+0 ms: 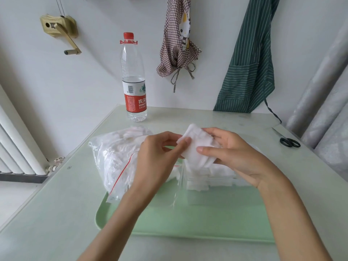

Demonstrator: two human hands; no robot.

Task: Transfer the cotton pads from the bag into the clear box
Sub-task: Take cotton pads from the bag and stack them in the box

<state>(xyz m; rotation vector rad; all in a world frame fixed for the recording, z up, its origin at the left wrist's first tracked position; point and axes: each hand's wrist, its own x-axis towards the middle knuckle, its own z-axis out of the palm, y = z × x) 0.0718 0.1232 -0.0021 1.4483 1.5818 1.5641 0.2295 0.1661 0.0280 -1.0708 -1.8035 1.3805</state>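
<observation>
The task looks partly done, by my reading; the clear rectangular plastic box [211,187], standing on the pale green plastic tray [169,219] toward its far right corner, already holds a layered heap of white square cotton pads [207,176] that fills its upper part, though its transparent walls are hard to trace; the clear zip bag with the red seal line [116,161], lying over the tray's far left corner and onto the pale glass-topped table [56,213], still bulges with white pads, so a good share seems left to move.

A small stack of white cotton pads [197,147] is held above the box between both hands; the right hand [237,153] grips it from the right, thumb across the near face and fingers curled behind; the left hand [160,153] pinches the stack's left edge, thumb and forefinger closed on it, the other fingers curled under; whether the stack is being squared or split I cannot tell.

What remains, as I judge it: set this stack down into the box, then go on emptying the bag.

Near the table's far edge stands a clear water bottle with a red cap and label [134,81]; black-handled scissors [288,141] lie by the right edge.
</observation>
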